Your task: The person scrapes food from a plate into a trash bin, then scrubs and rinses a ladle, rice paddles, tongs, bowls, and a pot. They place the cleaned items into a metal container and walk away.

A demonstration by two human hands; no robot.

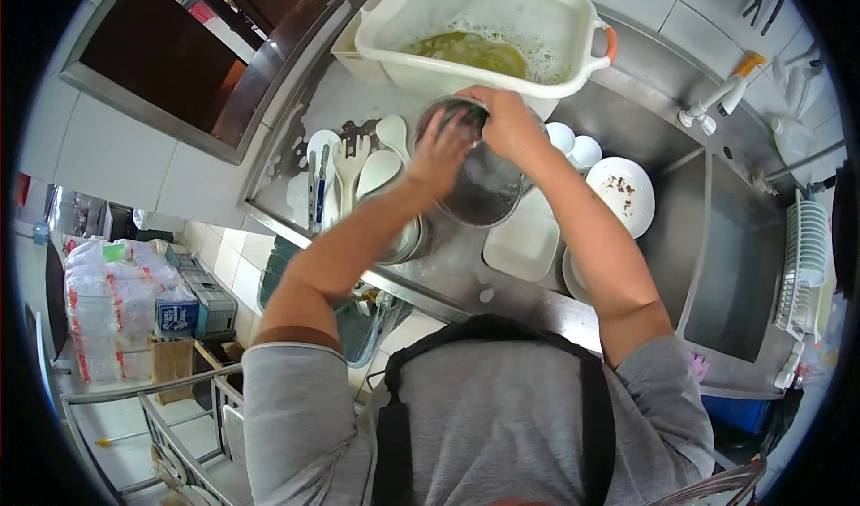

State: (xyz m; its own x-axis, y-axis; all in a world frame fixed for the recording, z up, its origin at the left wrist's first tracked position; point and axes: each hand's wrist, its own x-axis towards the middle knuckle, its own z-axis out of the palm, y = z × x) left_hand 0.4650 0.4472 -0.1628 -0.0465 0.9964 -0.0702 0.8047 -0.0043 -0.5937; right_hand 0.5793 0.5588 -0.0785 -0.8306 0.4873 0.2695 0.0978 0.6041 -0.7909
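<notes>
A round metal bowl [491, 188], wet inside, is tilted over the steel counter in front of me. My right hand [512, 128] is closed on its far rim. My left hand [443, 152] is at the bowl's left side, its fingers smeared by motion; whether they hold anything does not show. Just beyond both hands stands a big white tub [573, 78] with yellowish, foamy water. Left of the bowl lie a pale slotted utensil [352, 161] and white spoons [391, 134]. Under and beside its near edge sits a white rectangular dish [521, 242].
A white plate with brown scraps [618, 184] and two white cups [586, 151] are to the right. Farther right are a sink basin [739, 264], an orange-handled tap [721, 90] and a dish rack [797, 264]. Another metal pot [403, 242] stands near the counter's front edge.
</notes>
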